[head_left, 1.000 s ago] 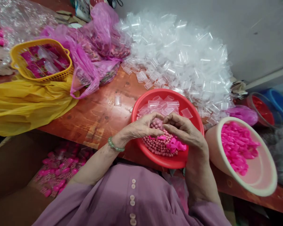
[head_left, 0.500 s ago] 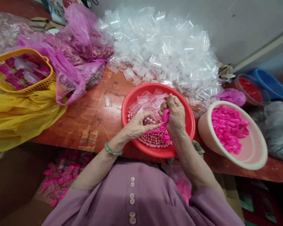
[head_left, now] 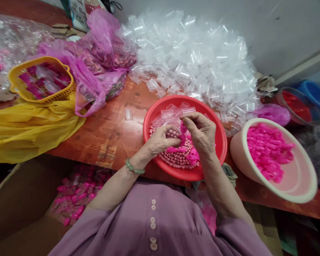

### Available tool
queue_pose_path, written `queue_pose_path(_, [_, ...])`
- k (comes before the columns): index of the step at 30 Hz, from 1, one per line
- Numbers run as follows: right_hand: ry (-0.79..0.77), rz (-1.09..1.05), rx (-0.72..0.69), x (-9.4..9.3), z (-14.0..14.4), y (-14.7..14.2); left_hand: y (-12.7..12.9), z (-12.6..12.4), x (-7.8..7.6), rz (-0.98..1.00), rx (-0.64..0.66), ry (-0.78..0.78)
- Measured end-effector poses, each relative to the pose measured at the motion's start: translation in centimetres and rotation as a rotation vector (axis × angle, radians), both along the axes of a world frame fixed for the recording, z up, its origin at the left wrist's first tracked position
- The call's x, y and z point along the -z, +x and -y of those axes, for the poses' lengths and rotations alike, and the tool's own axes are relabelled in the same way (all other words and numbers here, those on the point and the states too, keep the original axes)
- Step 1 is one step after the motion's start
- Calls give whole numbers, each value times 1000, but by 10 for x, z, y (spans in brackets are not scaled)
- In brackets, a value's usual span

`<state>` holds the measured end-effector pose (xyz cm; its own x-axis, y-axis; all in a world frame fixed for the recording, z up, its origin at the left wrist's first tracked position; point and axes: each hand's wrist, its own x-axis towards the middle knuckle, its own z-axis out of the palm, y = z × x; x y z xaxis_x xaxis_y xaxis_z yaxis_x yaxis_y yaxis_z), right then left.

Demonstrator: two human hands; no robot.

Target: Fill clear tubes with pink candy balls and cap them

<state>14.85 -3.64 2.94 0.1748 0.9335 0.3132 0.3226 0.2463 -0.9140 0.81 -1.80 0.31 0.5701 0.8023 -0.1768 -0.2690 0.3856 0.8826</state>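
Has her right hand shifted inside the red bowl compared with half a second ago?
Yes. The right hand lay upright beside the bowl's far side; now it has turned flatter, fingertips reaching left toward the left hand, over the small pink balls in the red plastic bowl.

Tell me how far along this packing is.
Done: filled pink-capped tubes lie in the box below the table and in the yellow basket. In hand: both hands, left and right, work over the red bowl of beads. Left: a big heap of clear tubes and a bowl of pink caps.
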Motion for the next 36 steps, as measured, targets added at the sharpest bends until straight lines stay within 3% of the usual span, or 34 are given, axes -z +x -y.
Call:
queue_pose_path(3, [17,64,-47,0,3,9,-2,-1,1,19,31,0])
queue_pose_path(9, [256,345,-12,1,11,16,-5,-1,5,167,65,-64])
queue_pose_path(13, [306,465,-149,-2,17,18,-5,-1,6,262,41,-113])
queue_pose_path(17, [270,641,-142,0,18,16,-5,-2,9,308,16,-109])
queue_pose_path(24, [187,315,-136,13,16,20,-7,-3,11,264,-25,-14])
queue_pose_path(32, [240,348,-139,4,13,23,-5,-4,6,178,-6,-23])
queue_pose_path(36, [193,289,-161,5,10,26,-4,-3,6,176,-25,-72])
